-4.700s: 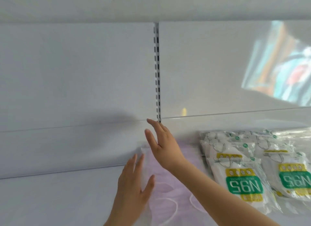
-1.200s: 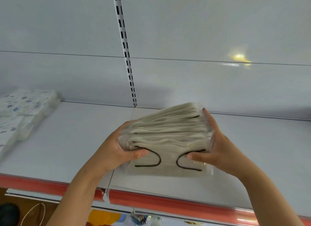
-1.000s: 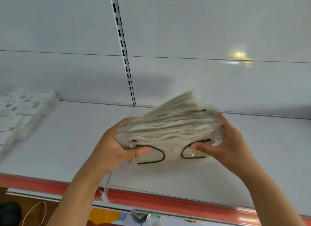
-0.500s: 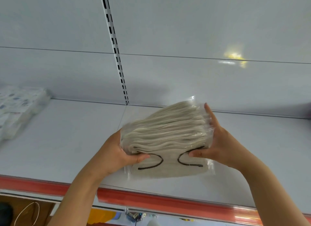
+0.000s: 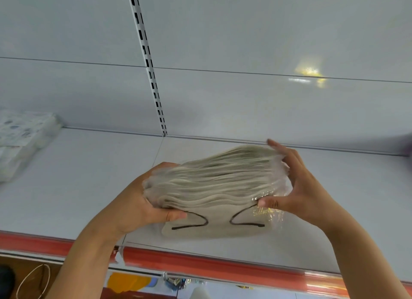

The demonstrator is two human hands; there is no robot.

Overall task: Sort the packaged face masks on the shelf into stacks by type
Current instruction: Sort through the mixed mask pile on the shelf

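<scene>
A thick stack of beige face masks with black ear loops, in clear plastic packets point(image 5: 214, 187), is held tilted just above the white shelf point(image 5: 84, 178). My left hand point(image 5: 136, 203) grips its left end, thumb across the front. My right hand point(image 5: 296, 187) holds the right end, thumb pinching the front and fingers stretched up along the side. The packets fan out toward the back right.
A pile of white patterned packets point(image 5: 22, 140) lies at the shelf's far left. A slotted upright point(image 5: 148, 62) runs up the white back panel. A red strip point(image 5: 200, 265) edges the shelf front, with a lower level and floor below it.
Earlier I was patting purple masks beside N95 packets; since then I hold the beige stack. Over the last second it shifted slightly right and fanned out more, both hands keeping hold.
</scene>
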